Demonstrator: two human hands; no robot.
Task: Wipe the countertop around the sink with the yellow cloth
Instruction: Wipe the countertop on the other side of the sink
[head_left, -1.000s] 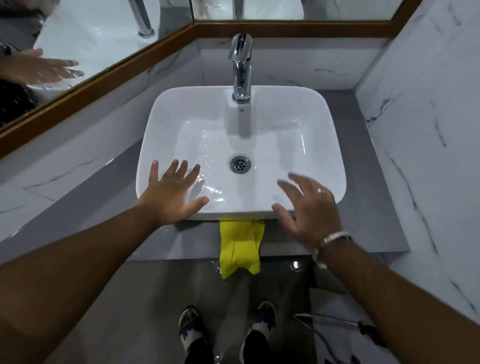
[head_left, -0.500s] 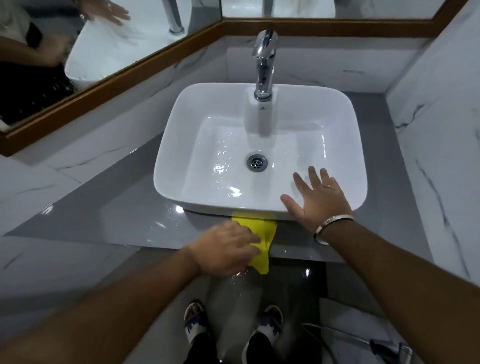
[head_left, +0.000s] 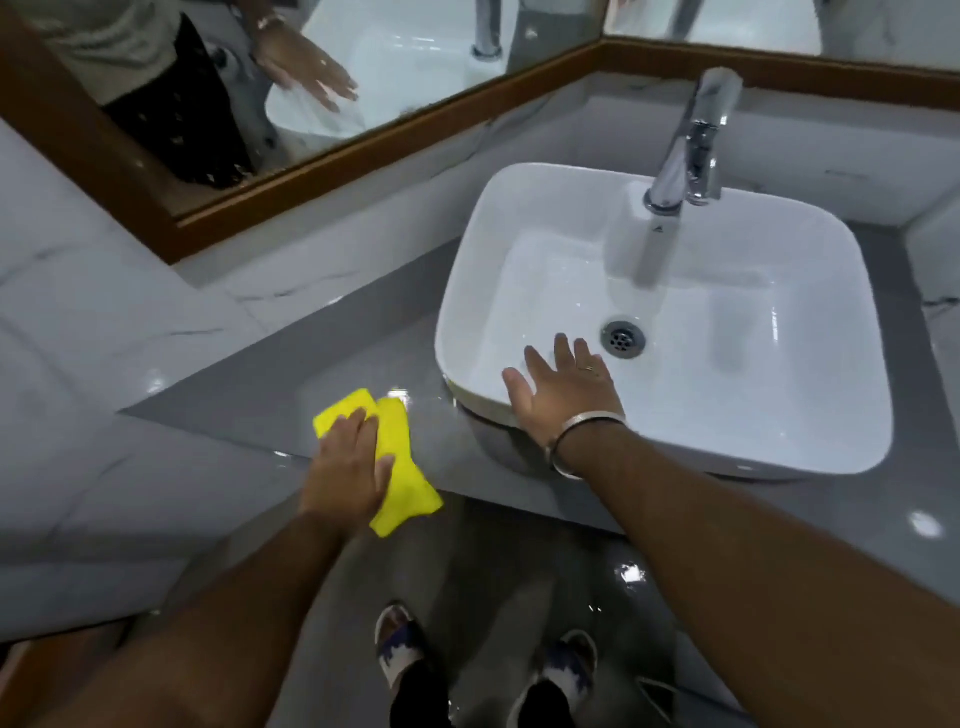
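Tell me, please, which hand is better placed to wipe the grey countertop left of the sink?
The left hand: it already presses the yellow cloth flat there. The right hand rests empty on the white ceramic sink rim.

Glossy grey countertop, glazed white sink, chromed faucet (mirror-bright), soft yellow cloth.

We see a glossy grey countertop carrying a white vessel sink toward its right end, set close to the front edge. A folded yellow cloth lies flat at the front edge, left of the sink, one corner overhanging.
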